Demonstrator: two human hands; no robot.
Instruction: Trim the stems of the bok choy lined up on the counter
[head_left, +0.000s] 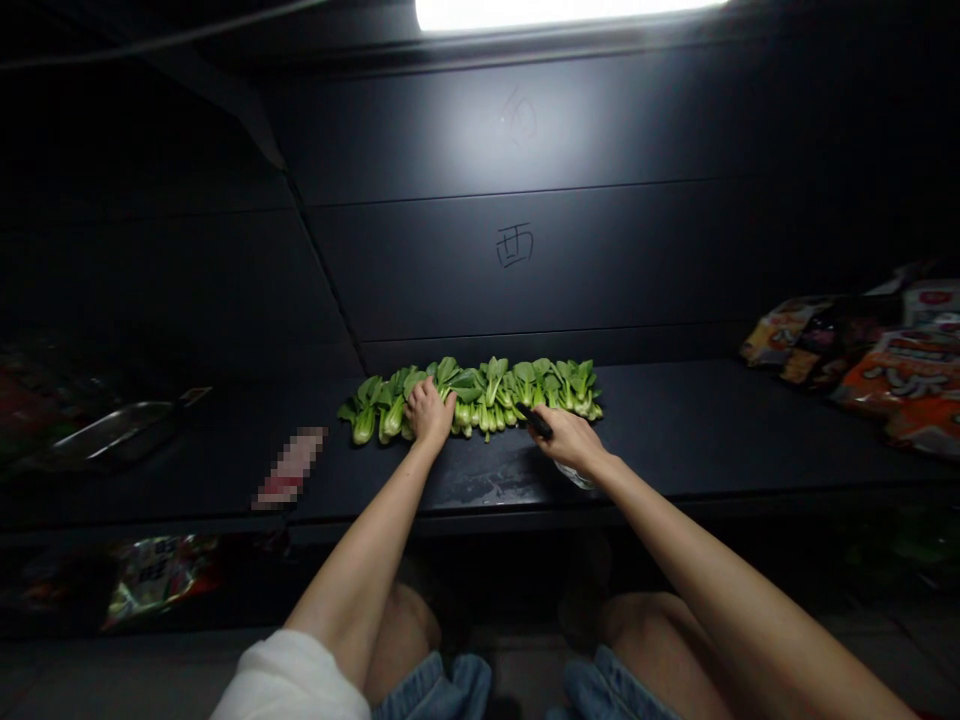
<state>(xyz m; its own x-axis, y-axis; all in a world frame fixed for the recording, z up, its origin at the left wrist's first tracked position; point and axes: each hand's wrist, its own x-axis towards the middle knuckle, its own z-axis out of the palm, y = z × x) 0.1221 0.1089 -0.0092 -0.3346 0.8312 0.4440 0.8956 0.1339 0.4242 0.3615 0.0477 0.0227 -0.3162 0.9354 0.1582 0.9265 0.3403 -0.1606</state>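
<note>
Well apart, the left hand (430, 413) presses a row of bok choy (495, 398) on the counter (675, 430); the right hand (570, 440) clamps a black-handled knife (534, 421).

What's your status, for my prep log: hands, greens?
Left hand on row of bright green bok choy. Right hand gripping black-handled knife. Translucent item beneath right wrist.

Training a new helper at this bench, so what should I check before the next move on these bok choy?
1. Left hand resting on the bok choy, fingers spread: ok.
2. Right hand closed around the black tool: ok.
3. Black tool's edge or tip: cannot tell, its end is hidden among the stems.
4. Bok choy lying in one row on the dark table, stems toward the person: ok.
5. Smears on the tabletop before the row: cannot tell if wet.
6. Clear plastic item by the right wrist: cannot tell if it is in the way.
</note>
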